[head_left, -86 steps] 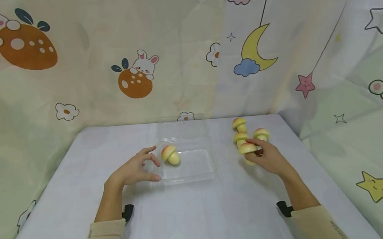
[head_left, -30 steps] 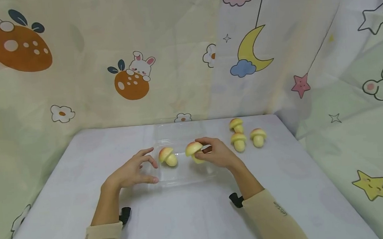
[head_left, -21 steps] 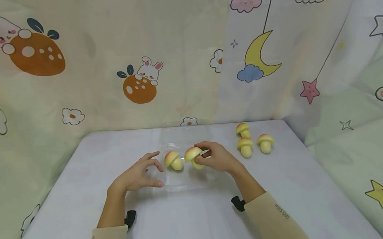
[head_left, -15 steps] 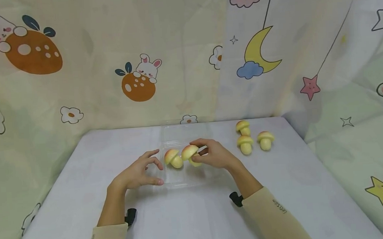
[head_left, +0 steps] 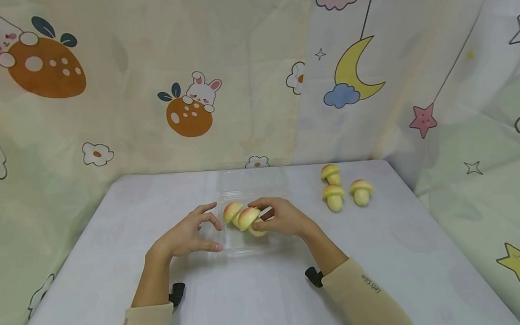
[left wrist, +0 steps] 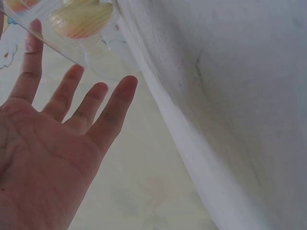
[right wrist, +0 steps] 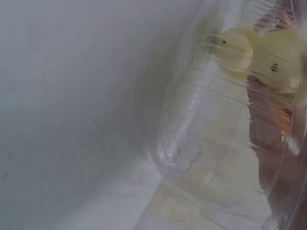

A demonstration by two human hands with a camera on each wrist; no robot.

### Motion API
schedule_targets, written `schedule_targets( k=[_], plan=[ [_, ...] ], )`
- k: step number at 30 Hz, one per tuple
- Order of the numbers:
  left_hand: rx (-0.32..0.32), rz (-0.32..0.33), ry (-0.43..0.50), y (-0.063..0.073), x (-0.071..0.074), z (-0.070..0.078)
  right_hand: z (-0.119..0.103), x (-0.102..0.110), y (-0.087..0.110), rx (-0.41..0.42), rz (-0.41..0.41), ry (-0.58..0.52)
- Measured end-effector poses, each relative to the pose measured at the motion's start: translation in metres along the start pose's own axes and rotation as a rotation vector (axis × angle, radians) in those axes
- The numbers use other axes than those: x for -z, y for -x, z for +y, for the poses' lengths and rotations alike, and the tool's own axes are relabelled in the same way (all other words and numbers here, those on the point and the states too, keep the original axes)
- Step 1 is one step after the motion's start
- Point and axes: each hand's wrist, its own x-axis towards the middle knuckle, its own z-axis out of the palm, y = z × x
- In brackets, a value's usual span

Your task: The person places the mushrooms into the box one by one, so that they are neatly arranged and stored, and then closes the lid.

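Observation:
My right hand (head_left: 286, 218) pinches a toy mushroom (head_left: 247, 218) with a yellow, red-tinged cap and pale yellow stem, its fingers on the right side of the cap and stem. It is inside a clear plastic box (head_left: 236, 246), right beside another toy mushroom (head_left: 231, 211), whose stem it partly covers. My left hand (head_left: 186, 234) is at the box's left side, thumb and fingers spread with the tips at the wall. In the left wrist view its fingers (left wrist: 60, 98) reach out straight. Through the clear plastic, the right wrist view shows the right hand (right wrist: 268, 139) below two pale mushrooms.
Several things stand around the box. Behind it lies its clear lid (head_left: 252, 180), folded open. Three more toy mushrooms (head_left: 333, 197) stand at the back right of the white table (head_left: 233, 303). A printed cloth (head_left: 255, 83) hangs behind the table.
My right hand has picked up a mushroom from the group on the right, carried it left into the box and lowered it beside the first one. My left hand stays at the box's side.

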Motion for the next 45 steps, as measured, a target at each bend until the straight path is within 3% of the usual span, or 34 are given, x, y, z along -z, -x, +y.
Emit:
schedule_targets(
  k=[5,11,26,35,45],
  plan=[
    [-0.013,0.005,-0.009,-0.001,0.002,0.001,-0.001,-0.005,-0.003,0.022,-0.024,0.010],
    [-0.006,0.001,-0.013,-0.001,0.002,0.003,0.000,-0.007,-0.004,-0.019,-0.028,0.010],
    [-0.010,0.006,-0.033,0.001,0.001,0.002,0.009,-0.010,-0.006,-0.028,-0.029,-0.010],
    [-0.003,-0.002,-0.040,-0.001,0.002,0.003,0.003,-0.016,-0.006,-0.031,-0.051,-0.016],
    [0.009,-0.003,-0.031,-0.001,0.002,0.003,0.004,-0.026,-0.009,-0.025,-0.069,0.041]
  ],
)
